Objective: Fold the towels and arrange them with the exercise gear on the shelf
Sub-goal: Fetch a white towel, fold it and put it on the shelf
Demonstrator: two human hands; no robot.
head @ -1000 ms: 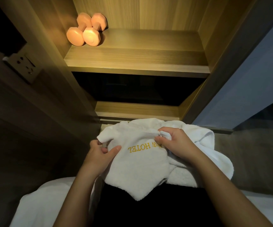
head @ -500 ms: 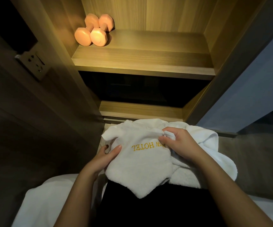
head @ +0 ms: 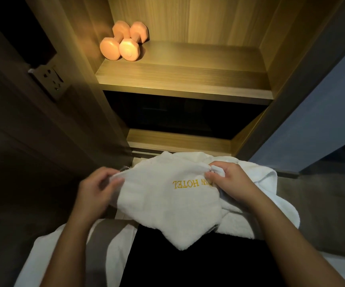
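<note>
Both hands, left hand (head: 96, 188) and right hand (head: 228, 180), pinch a soft, limp white towel (head: 167, 206) by its upper edge, seemingly at the corners.

The scene is taken by a single wide-angle camera worn on the head, pointed forward and down. The left hand (head: 96, 189) and right hand (head: 230, 181), with the white towel (head: 167, 206) gripped between them, are seen close under the lens in the lower middle of the frame. The wooden shelf (head: 188, 75) is viewed from above, farther off, in the upper middle.
</note>
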